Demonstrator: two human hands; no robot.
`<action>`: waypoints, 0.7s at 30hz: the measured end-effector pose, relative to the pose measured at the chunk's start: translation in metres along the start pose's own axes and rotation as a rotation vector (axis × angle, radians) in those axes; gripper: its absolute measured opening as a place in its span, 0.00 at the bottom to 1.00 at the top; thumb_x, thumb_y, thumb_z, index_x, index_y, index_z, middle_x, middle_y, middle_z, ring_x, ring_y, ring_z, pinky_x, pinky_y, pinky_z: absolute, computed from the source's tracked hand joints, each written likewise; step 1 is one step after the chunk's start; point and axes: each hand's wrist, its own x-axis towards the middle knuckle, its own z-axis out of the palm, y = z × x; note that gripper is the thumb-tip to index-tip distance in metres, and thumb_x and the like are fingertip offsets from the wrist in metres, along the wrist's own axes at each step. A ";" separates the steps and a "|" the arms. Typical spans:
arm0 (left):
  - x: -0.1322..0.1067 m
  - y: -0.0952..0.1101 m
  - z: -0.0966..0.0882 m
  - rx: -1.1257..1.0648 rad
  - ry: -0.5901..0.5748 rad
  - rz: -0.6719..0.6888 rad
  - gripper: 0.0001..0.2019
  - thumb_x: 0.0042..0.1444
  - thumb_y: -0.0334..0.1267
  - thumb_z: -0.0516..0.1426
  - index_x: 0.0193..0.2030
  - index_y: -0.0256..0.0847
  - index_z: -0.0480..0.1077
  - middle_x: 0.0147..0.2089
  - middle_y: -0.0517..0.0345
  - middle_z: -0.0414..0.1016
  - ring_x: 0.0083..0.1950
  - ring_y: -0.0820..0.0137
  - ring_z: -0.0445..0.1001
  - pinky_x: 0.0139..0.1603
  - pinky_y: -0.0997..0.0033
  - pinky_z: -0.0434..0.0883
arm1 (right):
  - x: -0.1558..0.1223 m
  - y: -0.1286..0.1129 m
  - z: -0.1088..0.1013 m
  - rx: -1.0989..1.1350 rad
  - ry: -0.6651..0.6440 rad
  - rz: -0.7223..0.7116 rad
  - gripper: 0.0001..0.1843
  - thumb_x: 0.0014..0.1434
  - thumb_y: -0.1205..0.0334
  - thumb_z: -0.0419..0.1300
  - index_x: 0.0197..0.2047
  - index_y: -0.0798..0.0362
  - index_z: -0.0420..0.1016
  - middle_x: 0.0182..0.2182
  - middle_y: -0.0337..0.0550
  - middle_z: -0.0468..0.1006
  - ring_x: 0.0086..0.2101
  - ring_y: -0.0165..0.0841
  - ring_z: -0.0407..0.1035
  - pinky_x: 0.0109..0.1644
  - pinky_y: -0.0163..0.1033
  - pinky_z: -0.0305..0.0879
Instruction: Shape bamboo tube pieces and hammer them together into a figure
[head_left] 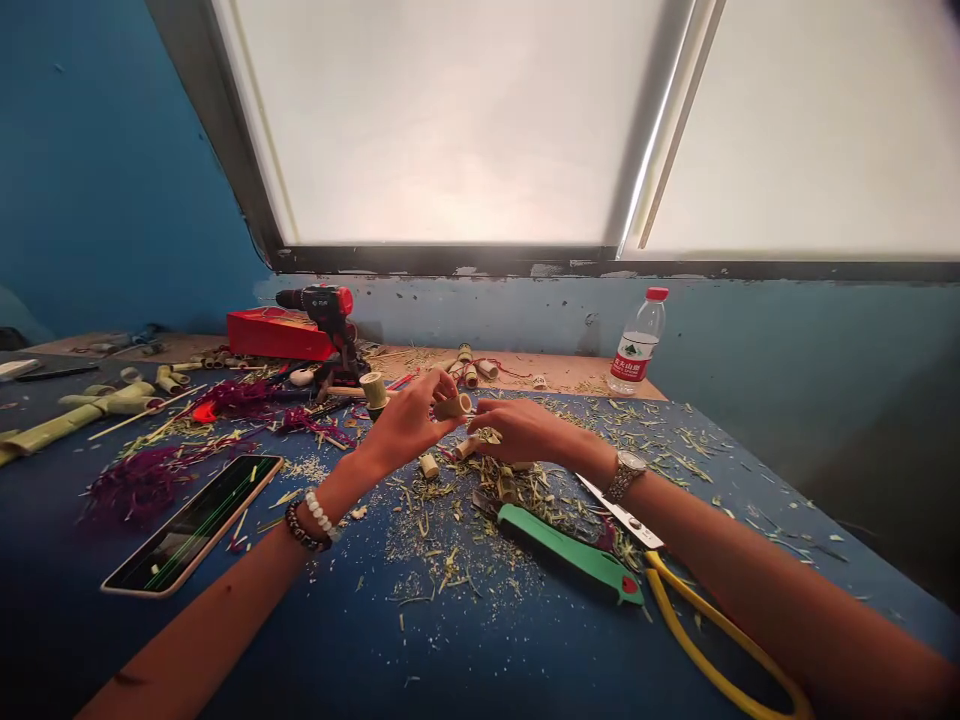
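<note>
My left hand point(409, 420) is pinched round a short bamboo ring point(453, 406), held just above the blue table point(480, 640). My right hand point(521, 430) is closed right beside it, fingers curled toward the ring and over another small bamboo piece point(466, 447); what it grips is hard to make out. A loose bamboo stub point(428, 465) lies under my left hand. Bamboo shavings point(450, 540) cover the table below both hands.
A green-handled folding saw point(566, 548) and yellow-handled shears point(697, 610) lie under my right forearm. A phone point(193, 524) lies at left beside purple fibres point(142, 485). A red drill point(326, 305), red box point(274, 335), bamboo tubes point(82, 410) and water bottle point(636, 342) stand farther back.
</note>
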 end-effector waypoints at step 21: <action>-0.020 -0.012 0.002 -0.050 -0.008 0.040 0.13 0.65 0.45 0.53 0.51 0.43 0.59 0.46 0.53 0.72 0.41 0.69 0.73 0.43 0.67 0.70 | -0.002 -0.021 -0.030 0.381 0.408 -0.019 0.09 0.67 0.59 0.56 0.48 0.51 0.71 0.37 0.42 0.74 0.26 0.26 0.64 0.30 0.35 0.64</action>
